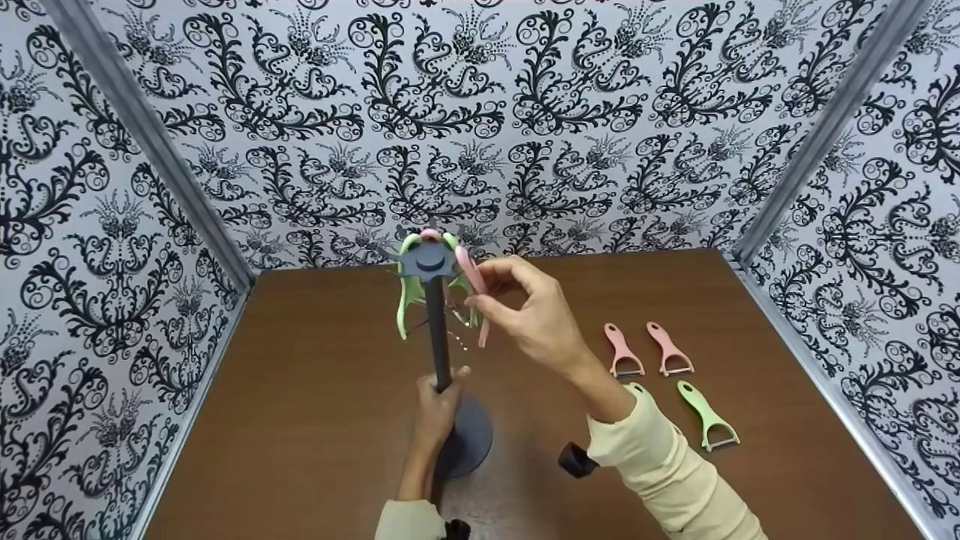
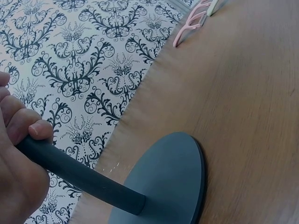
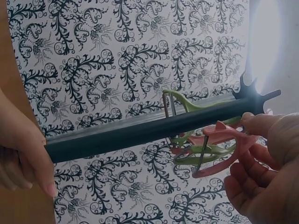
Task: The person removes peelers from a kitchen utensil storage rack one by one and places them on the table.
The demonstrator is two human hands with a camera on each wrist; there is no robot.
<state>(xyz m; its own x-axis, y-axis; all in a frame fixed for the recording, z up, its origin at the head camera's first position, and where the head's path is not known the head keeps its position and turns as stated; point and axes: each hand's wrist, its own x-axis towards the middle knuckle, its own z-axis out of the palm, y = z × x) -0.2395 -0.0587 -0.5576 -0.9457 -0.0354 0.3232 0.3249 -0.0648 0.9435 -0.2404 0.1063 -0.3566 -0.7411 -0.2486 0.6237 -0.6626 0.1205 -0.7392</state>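
A dark grey stand with a hooked top rises from a round base. My left hand grips its pole around the lower part, which tilts slightly. Up at the hooks, my right hand pinches a pink Y-shaped peeler by its handle between thumb and fingers. Whether that handle's hole is over a hook cannot be told. Beside it, a green peeler and others in green and pink hang from the hooks, partly overlapping in the right wrist view.
To the right on the brown table lie two pink peelers, a nearer one and an outer one. Below them lies a green peeler; another green handle is mostly hidden by the right sleeve. Patterned walls enclose the table.
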